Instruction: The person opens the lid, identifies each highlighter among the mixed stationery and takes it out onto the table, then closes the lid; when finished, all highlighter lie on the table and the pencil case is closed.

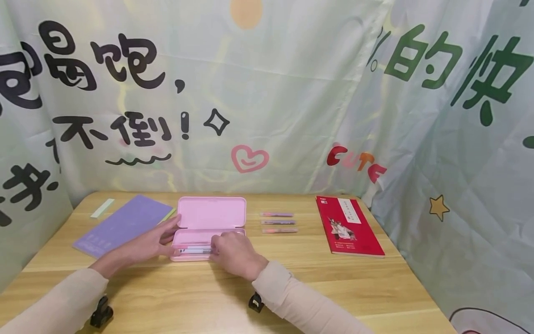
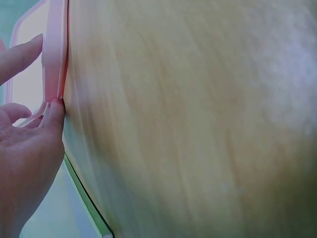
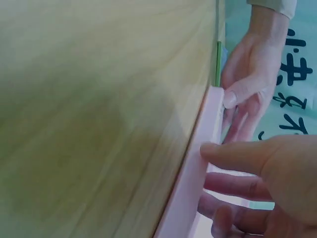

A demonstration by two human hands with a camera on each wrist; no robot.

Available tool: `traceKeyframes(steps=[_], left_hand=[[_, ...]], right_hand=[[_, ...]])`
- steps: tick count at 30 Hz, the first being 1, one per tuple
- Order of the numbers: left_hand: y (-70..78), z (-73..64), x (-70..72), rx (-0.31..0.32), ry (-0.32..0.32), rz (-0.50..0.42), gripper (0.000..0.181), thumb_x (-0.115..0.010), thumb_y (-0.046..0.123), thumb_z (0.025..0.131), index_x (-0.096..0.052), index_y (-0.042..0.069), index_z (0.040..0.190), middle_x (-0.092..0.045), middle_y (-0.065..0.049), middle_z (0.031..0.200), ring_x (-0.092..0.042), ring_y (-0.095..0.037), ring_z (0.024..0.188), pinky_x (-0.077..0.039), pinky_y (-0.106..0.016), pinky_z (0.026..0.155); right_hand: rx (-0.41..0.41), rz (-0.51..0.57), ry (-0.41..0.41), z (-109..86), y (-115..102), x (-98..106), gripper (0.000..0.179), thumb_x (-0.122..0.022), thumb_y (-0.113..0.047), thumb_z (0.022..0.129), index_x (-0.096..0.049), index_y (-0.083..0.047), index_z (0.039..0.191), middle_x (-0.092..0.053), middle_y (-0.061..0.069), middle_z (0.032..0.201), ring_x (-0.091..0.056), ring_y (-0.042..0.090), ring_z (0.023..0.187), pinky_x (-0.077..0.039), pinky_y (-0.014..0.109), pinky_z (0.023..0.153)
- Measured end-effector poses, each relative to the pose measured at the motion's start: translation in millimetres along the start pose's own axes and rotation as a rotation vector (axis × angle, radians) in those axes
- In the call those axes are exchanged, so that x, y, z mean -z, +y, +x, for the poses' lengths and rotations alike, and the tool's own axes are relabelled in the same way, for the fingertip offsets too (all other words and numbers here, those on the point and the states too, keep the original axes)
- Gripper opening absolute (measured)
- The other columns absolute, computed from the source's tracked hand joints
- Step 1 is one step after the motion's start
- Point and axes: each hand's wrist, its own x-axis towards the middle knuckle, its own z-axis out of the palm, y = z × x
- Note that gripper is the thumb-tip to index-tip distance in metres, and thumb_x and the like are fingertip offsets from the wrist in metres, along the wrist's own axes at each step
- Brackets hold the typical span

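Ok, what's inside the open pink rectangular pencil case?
Inside the open pink rectangular pencil case, at least one slim white pen-like stick shows near the front. The bare right hand covers much of the right side, so anything beneath it can't be seen.

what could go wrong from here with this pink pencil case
The raised lid might swing down on the right hand, whose fingers are at the pink pencil case's open tray.
The three loose pens lie on the bare tabletop beyond that hand, so a careless sweep could send them rolling.
The left hand is close beside the purple notebook and may nudge it.
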Motion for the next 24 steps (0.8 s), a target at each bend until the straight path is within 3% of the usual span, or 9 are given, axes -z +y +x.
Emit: traceKeyframes(steps=[5,13,17,24], left_hand=[[0.5,0.6,0.1,0.008,0.003,0.007,0.112,-0.077,0.018,0.1,0.005,0.002,0.174,-0.01,-0.04,0.175,-0.028,-0.061,0.157,-0.038,-0.069,0.123],[-0.2,-0.9,0.4,0.012,0.005,0.023,0.113,-0.078,0.021,0.101,0.006,0.002,0.173,-0.012,-0.041,0.174,-0.031,-0.062,0.156,-0.043,-0.072,0.118],[-1.7,-0.5,0.0,0.007,0.006,0.023,0.114,-0.079,0.022,0.1,0.006,0.001,0.173,-0.013,-0.041,0.174,-0.033,-0.062,0.155,-0.045,-0.073,0.117],[-1.0,0.0,-0.3,0.002,0.003,0.003,0.111,-0.077,0.018,0.101,0.005,-0.001,0.173,-0.013,-0.041,0.174,-0.031,-0.062,0.156,-0.038,-0.071,0.122]], right_hand=[[-0.047,-0.019,-0.033,1.1,-3.8,-0.6,0.016,-0.084,-0.031,0.098,-0.079,-0.016,0.093,-0.072,-0.007,0.078,-0.055,0.004,0.066,-0.048,0.021,0.065],[-0.058,0.041,0.072,-1.5,-4.7,-5.0,0.004,-0.08,-0.013,0.099,-0.082,-0.013,0.096,-0.074,-0.003,0.082,-0.06,0.006,0.069,-0.05,0.02,0.062],[-0.057,0.055,0.078,-2.6,-3.2,-5.3,0.005,-0.078,-0.012,0.099,-0.082,-0.013,0.095,-0.073,-0.002,0.082,-0.061,0.008,0.071,-0.05,0.02,0.059],[-0.097,-0.013,0.059,-1.2,-3.9,0.1,0.036,-0.077,-0.013,0.098,-0.059,-0.016,0.067,-0.041,-0.008,0.057,-0.037,0.006,0.054,-0.032,0.021,0.044]])
